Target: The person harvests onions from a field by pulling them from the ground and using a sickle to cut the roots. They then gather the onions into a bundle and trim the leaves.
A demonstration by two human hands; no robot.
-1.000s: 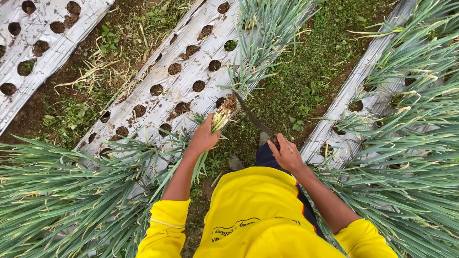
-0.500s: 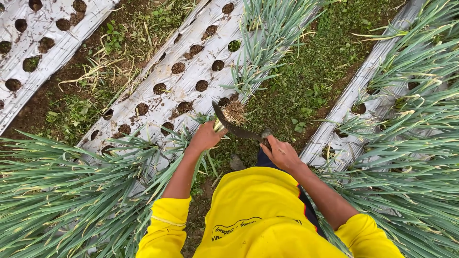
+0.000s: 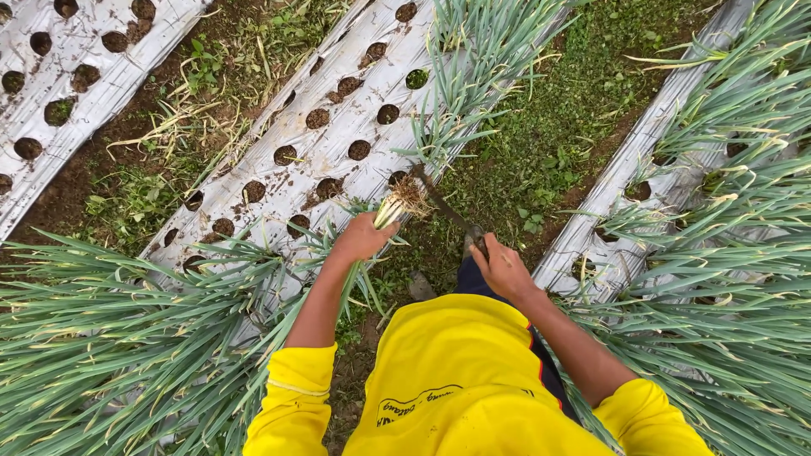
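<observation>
Knife handle [image 3: 483,247] hidden in fist.

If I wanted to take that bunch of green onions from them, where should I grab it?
Probably the pale stalks just behind the rooty end of the onion bunch, coming from the left side. The left hand already grips lower down, and the right hand holds the knife at the roots.

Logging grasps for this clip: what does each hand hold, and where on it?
Left hand grips a green onion bunch just below its rooted end. Right hand holds a sickle by its handle.
</observation>
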